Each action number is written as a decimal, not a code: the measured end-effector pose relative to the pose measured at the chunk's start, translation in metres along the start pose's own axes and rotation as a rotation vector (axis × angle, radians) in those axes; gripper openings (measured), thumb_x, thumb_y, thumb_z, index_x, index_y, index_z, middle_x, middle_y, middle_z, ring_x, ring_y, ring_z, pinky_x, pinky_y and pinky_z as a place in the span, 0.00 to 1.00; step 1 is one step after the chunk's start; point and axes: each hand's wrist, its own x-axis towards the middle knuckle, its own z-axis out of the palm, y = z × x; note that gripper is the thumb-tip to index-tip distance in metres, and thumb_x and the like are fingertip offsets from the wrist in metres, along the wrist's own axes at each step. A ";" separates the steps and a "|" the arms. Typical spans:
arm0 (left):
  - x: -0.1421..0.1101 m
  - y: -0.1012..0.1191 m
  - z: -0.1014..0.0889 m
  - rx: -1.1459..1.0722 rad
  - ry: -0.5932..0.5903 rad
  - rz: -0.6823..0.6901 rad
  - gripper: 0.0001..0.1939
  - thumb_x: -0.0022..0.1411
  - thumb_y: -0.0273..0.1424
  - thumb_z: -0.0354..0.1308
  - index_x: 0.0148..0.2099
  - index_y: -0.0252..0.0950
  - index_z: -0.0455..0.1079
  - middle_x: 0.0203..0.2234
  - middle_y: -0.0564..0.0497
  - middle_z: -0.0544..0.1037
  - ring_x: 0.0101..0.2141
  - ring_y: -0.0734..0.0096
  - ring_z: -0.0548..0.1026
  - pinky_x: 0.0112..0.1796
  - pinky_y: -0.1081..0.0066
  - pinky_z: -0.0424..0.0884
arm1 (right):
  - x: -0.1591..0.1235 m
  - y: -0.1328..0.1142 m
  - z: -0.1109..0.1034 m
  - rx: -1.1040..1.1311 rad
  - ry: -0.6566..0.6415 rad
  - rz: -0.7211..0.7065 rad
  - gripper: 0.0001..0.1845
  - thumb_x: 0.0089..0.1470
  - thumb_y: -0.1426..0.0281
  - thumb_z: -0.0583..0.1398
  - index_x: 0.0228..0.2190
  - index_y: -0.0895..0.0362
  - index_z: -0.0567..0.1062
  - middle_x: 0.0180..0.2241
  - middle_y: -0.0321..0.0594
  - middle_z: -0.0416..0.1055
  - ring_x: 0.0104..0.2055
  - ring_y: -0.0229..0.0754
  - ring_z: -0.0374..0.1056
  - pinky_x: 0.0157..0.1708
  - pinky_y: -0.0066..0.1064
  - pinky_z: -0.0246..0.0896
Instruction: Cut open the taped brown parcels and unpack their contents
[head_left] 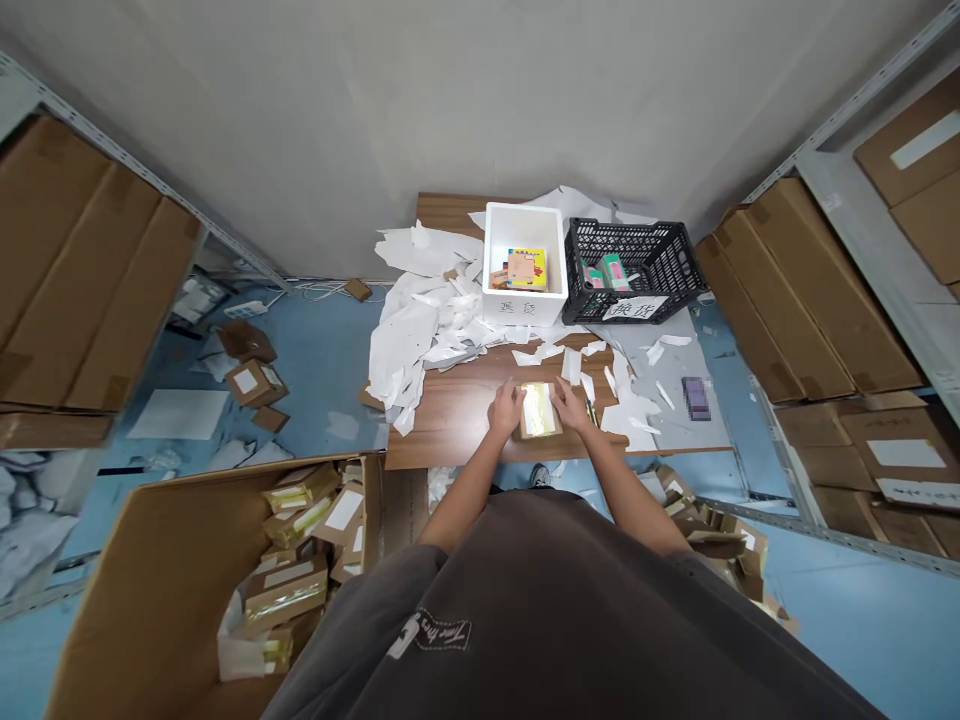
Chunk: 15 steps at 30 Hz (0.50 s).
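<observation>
While the bare left hand and bare right hand grasp its opposite sides, one small brown cardboard carton occupies the front of a brown wood-grain table.

Carton: taped, one white label, print too small to read. Containers behind it, two: one white plastic bin, handwritten Chinese characters on its front, the second 货; one black slatted plastic crate, white paper sign lettered 换货. Crate contents: at least two green-and-pink boxes. Dark grey shirt: one stitched patch, "Time" legible, remainder unclear. Torn white paper: many pieces, overlapping, uncountable.
</observation>
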 end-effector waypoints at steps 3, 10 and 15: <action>-0.027 -0.016 -0.002 -0.037 0.059 0.120 0.32 0.75 0.34 0.55 0.78 0.40 0.59 0.74 0.40 0.64 0.70 0.54 0.68 0.67 0.59 0.68 | -0.031 0.018 0.003 0.060 -0.017 -0.107 0.42 0.63 0.67 0.58 0.76 0.54 0.58 0.68 0.53 0.70 0.64 0.54 0.73 0.62 0.51 0.70; -0.069 -0.026 0.013 -0.065 -0.215 0.205 0.50 0.61 0.29 0.71 0.80 0.46 0.55 0.78 0.42 0.58 0.73 0.48 0.64 0.68 0.52 0.68 | -0.066 0.028 0.013 -0.033 -0.131 -0.254 0.40 0.61 0.71 0.60 0.73 0.49 0.65 0.67 0.48 0.72 0.67 0.54 0.70 0.65 0.50 0.68; -0.035 -0.007 -0.007 -0.052 -0.053 0.103 0.27 0.76 0.41 0.59 0.74 0.51 0.68 0.63 0.50 0.80 0.56 0.58 0.82 0.60 0.62 0.75 | -0.016 0.002 -0.015 -0.043 -0.082 -0.235 0.31 0.71 0.57 0.58 0.71 0.49 0.69 0.59 0.47 0.79 0.56 0.56 0.77 0.60 0.48 0.71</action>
